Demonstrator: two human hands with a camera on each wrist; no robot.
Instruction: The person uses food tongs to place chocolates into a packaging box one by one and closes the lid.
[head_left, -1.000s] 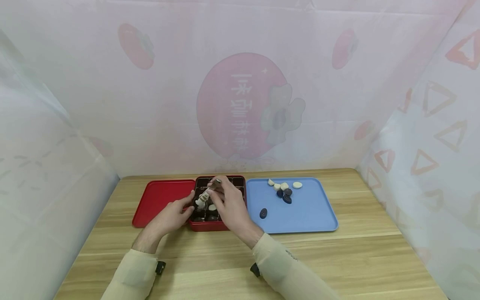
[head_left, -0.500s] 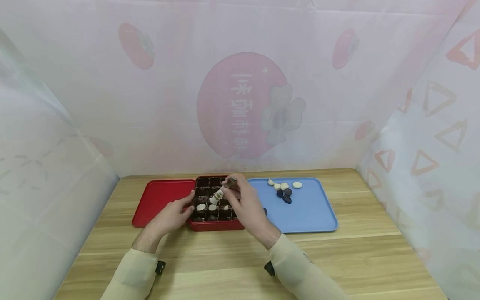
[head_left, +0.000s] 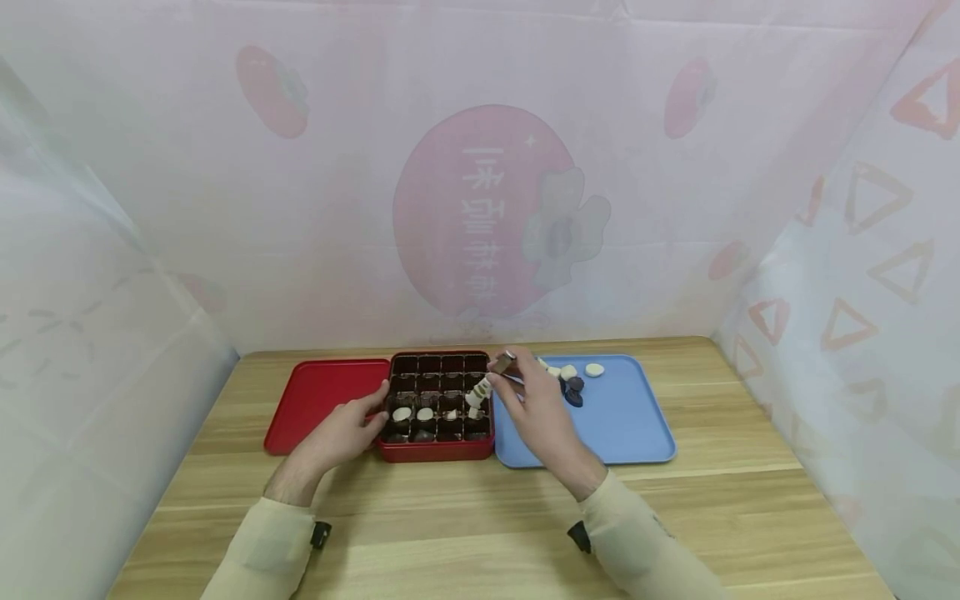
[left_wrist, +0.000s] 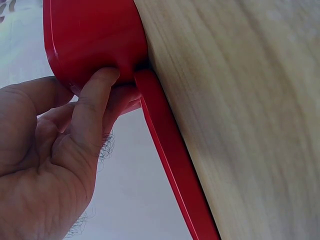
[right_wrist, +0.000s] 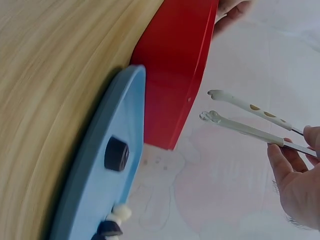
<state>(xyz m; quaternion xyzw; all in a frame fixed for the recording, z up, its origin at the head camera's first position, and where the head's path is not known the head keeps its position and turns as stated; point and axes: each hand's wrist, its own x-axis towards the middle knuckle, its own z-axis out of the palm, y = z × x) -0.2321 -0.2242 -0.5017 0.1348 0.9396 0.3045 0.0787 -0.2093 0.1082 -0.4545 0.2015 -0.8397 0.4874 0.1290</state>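
**Tongs (head_left: 478, 393) with parted tips over the box (head_left: 435, 452)**

Leftmost on the worktop (head_left: 420, 517) lies a flat red lid (head_left: 322, 408). Beside it, the left hand (head_left: 341, 429) rests its fingers against the box's left wall; light pressure should steady the box without nudging it. Over the rightmost column, the tongs' tips stand apart with nothing visible between them, just above a pale piece (head_left: 474, 413) that appears to sit in its compartment. Releasing it seems the step in hand: best to raise the tips clear before swinging sideways, lest they catch the dividers. From the head view, the tongs' long axis slants, tips down to the lower left, rear end to the upper right. There the right hand (head_left: 546, 412) pinches them in a narrow grip. Farthest right, the blue tray (head_left: 626, 433) bears dark pieces (head_left: 573, 398) and white ones.
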